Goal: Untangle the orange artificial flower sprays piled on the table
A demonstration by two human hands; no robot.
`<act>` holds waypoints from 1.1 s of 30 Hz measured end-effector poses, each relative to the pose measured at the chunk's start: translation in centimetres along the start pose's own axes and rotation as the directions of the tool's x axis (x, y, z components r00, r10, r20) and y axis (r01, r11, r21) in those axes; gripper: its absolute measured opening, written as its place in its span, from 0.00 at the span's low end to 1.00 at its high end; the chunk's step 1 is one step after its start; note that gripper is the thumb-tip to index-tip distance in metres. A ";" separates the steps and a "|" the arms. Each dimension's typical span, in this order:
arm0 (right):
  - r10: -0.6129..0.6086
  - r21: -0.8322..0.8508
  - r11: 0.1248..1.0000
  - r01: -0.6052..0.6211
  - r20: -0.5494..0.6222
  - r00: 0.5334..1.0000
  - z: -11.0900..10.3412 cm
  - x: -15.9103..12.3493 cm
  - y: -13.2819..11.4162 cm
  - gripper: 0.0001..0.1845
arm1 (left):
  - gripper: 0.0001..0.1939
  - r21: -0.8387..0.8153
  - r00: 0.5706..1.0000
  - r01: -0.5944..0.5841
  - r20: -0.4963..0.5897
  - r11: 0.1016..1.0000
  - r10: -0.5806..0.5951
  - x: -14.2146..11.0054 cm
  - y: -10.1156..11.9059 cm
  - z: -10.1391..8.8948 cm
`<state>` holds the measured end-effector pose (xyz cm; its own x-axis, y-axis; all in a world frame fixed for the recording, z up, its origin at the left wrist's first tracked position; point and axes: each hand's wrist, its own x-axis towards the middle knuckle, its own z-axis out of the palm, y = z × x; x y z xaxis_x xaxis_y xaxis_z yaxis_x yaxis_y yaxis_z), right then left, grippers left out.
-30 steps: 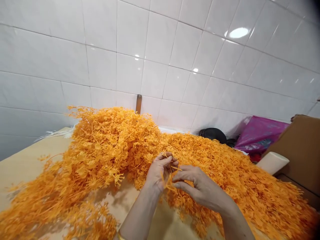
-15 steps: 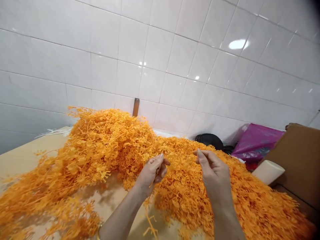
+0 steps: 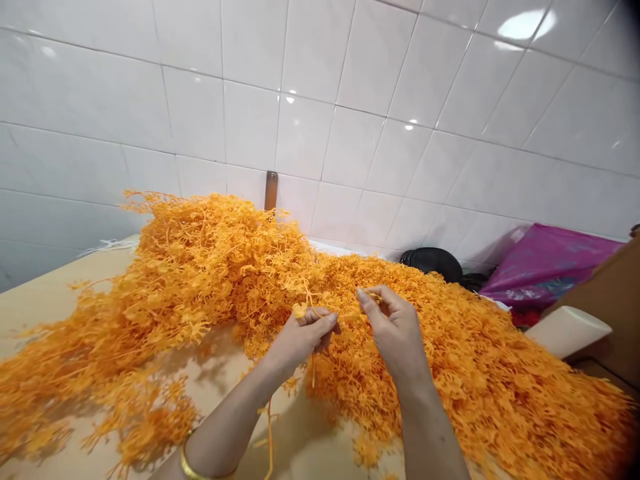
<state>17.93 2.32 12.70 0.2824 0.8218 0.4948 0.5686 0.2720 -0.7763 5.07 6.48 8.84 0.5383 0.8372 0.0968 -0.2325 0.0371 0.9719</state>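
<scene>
Heaps of orange plastic flower sprigs [image 3: 225, 267] spread over the table [image 3: 107, 270]. My left hand [image 3: 307, 333] is closed in a pinch on an orange sprig [image 3: 300, 311], whose thin stem [image 3: 270, 433] hangs down below the wrist. To its right, my right hand [image 3: 393, 327] is raised over the pile, thumb and fingers pinched together. A thin orange piece shows at those fingertips, and part of it is hidden by the fingers. The two hands are a short way apart, with orange strands between and behind them.
White wall tiles [image 3: 350, 80] rise behind the table. A brown strip [image 3: 271, 191] stands against them. At the right are a black rounded item [image 3: 434, 263], a purple bag [image 3: 545, 263], a white cylinder [image 3: 570, 331] and a cardboard box [image 3: 620, 300].
My right hand has moved left, closer to my left hand. An orange sprig now shows above the left fingers. The view has shifted slightly.
</scene>
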 end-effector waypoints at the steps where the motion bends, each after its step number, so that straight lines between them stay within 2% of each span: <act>1: 0.021 0.028 0.999 -0.019 -0.040 0.999 0.0 0.0 0.1 0.14 | 0.13 -0.018 0.999 -0.017 -0.049 1.000 0.016 0.1 -0.1 -0.2; 3: 0.043 0.056 0.998 -0.042 -0.013 0.999 0.1 0.1 0.2 0.14 | 0.12 -0.078 0.990 -0.053 -0.136 0.995 0.042 0.4 -0.2 -0.6; 5: 0.055 0.051 0.997 -0.060 0.103 0.993 0.2 0.1 0.2 0.14 | 0.09 -0.174 0.979 -0.079 -0.197 0.982 0.044 0.6 -0.2 -1.0; 7: 0.061 0.034 0.997 -0.069 0.205 0.977 0.4 0.1 0.2 0.14 | 0.08 -0.278 0.972 -0.068 -0.236 0.958 0.000 0.7 0.0 -1.3; 9: 0.061 0.024 0.997 -0.069 0.233 0.970 0.4 0.1 0.2 0.14 | 0.10 -0.334 0.969 -0.026 -0.240 0.942 -0.058 0.7 0.2 -1.4; 11: 0.062 0.029 0.997 -0.068 0.163 0.985 0.5 0.1 0.3 0.14 | 0.10 -0.316 0.973 0.019 -0.212 0.948 -0.091 0.7 0.4 -1.3; 14: 0.068 0.080 0.995 -0.063 -0.062 0.996 0.6 -0.1 0.2 0.14 | 0.11 -0.232 0.984 0.047 -0.155 0.972 -0.084 0.6 0.3 -0.8; 17: 0.077 0.148 0.988 -0.037 -0.270 0.960 1.1 -0.4 0.0 0.14 | 0.13 -0.188 0.995 0.020 -0.089 0.982 -0.037 0.4 -0.1 -0.3; 22: 0.037 0.191 0.979 0.064 -0.484 0.875 2.2 -0.8 -0.5 0.13 | 0.13 -0.197 0.999 -0.008 -0.047 0.980 -0.002 0.2 0.0 0.1; 27: 0.040 0.285 0.947 0.150 -0.564 0.825 2.6 -1.0 -1.2 0.12 | 0.12 -0.214 1.000 0.011 -0.022 0.977 -0.016 0.0 0.8 0.2; 33: 0.081 0.425 0.883 0.199 -0.555 0.828 2.1 -1.3 -2.2 0.09 | 0.13 -0.216 0.999 0.037 -0.008 0.976 -0.040 -0.2 1.0 0.2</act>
<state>14.67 1.75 12.95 0.7086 0.4244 0.5636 0.2301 0.6161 -0.7533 4.90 6.24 9.89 0.5408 0.8393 0.0563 -0.3815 0.1850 0.9057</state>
